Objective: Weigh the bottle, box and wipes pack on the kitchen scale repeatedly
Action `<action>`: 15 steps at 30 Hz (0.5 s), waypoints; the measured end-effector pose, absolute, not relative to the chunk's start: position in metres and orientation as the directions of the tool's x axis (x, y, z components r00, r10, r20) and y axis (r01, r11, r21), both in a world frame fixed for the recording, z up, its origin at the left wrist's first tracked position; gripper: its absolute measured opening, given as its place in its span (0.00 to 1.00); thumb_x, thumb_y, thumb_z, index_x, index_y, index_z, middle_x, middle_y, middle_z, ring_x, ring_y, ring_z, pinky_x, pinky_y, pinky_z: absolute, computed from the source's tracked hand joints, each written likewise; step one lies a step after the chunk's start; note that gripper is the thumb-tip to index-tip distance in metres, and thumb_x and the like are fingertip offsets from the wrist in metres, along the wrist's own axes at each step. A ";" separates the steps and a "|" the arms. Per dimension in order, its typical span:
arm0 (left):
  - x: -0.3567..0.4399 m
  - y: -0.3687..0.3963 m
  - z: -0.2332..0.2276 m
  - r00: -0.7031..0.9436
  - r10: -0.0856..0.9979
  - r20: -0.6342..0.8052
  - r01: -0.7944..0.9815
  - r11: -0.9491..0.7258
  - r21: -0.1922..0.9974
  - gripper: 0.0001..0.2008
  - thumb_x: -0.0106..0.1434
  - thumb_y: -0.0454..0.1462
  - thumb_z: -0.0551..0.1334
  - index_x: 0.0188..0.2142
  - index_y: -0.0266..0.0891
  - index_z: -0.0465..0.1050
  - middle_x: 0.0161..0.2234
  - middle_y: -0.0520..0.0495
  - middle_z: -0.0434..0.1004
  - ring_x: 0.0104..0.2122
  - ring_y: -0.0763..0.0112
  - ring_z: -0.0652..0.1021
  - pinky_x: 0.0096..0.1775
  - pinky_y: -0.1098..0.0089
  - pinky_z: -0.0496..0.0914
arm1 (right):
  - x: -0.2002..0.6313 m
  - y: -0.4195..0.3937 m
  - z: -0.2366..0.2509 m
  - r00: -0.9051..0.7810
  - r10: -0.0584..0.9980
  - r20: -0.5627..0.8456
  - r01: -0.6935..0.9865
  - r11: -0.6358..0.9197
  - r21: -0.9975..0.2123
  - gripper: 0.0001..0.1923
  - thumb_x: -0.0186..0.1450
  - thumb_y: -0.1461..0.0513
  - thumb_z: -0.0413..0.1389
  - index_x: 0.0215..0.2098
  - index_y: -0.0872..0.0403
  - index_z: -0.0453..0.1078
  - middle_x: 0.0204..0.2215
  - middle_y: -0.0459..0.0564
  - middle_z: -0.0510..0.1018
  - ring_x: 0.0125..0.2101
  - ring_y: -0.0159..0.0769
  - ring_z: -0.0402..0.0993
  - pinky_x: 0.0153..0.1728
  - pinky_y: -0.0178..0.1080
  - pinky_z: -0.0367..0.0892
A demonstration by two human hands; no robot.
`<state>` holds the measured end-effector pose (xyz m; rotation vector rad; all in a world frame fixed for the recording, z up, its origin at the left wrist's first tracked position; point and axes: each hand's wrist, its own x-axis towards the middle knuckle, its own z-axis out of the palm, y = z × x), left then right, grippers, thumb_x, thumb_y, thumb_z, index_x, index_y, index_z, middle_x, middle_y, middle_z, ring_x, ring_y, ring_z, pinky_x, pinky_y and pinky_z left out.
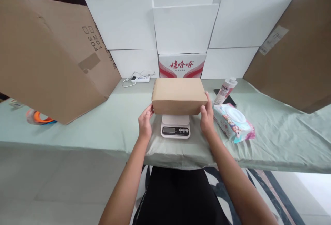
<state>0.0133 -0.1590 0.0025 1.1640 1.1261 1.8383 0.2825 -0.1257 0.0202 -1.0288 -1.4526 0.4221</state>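
Observation:
A closed brown cardboard box (179, 95) is at the middle of the table, over a white kitchen scale (176, 131). It hides most of the scale's platform; I cannot tell whether it rests on it. My left hand (145, 121) grips the box's near left corner, fingers against its side. On the opposite end, my right hand (207, 116) holds the near right corner, thumb on the front face. The scale's dark display and its round buttons face me, and the display's reading cannot be made out.
Right of the box lie a wet wipes pack (234, 121), a bottle (225, 90) and a dark flat object (231, 101). A power strip (141, 79) is behind left. Tape rolls (40, 117) lie far left. Large cardboard panels (57, 56) and white boxes (184, 28) border the green-covered table (108, 128).

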 end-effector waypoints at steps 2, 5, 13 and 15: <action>0.007 -0.138 0.017 -0.337 0.863 0.377 -0.072 -0.422 0.904 0.32 0.70 0.59 0.60 0.62 0.42 0.79 0.65 0.39 0.78 0.67 0.51 0.75 0.69 0.52 0.68 | 0.281 -0.107 0.033 0.127 0.799 0.588 0.279 0.540 -0.794 0.40 0.72 0.38 0.48 0.77 0.42 0.55 0.76 0.53 0.60 0.71 0.54 0.63 0.67 0.58 0.67; -0.002 -0.091 0.042 -0.282 0.869 0.407 0.008 -0.422 0.906 0.29 0.72 0.57 0.60 0.63 0.45 0.78 0.69 0.46 0.73 0.73 0.55 0.66 0.74 0.56 0.58 | 0.274 -0.061 0.046 0.076 0.844 0.532 0.150 0.518 -0.842 0.40 0.71 0.37 0.50 0.77 0.36 0.51 0.76 0.48 0.60 0.71 0.52 0.63 0.67 0.59 0.66; -0.004 0.007 0.016 -0.269 0.947 0.177 -0.114 -0.213 0.970 0.32 0.74 0.57 0.54 0.69 0.44 0.71 0.73 0.43 0.66 0.75 0.56 0.63 0.74 0.54 0.57 | 0.243 0.053 0.013 0.014 0.938 0.346 -0.008 0.346 -0.938 0.49 0.66 0.31 0.50 0.78 0.37 0.46 0.77 0.48 0.58 0.72 0.48 0.60 0.69 0.59 0.64; -0.004 0.015 -0.001 -0.289 0.948 0.131 -0.143 -0.178 0.974 0.34 0.74 0.58 0.55 0.69 0.42 0.70 0.74 0.39 0.64 0.74 0.53 0.64 0.73 0.52 0.59 | 0.239 0.062 -0.001 0.000 0.934 0.358 0.004 0.358 -0.934 0.50 0.65 0.30 0.49 0.78 0.39 0.49 0.77 0.49 0.58 0.73 0.47 0.59 0.70 0.60 0.63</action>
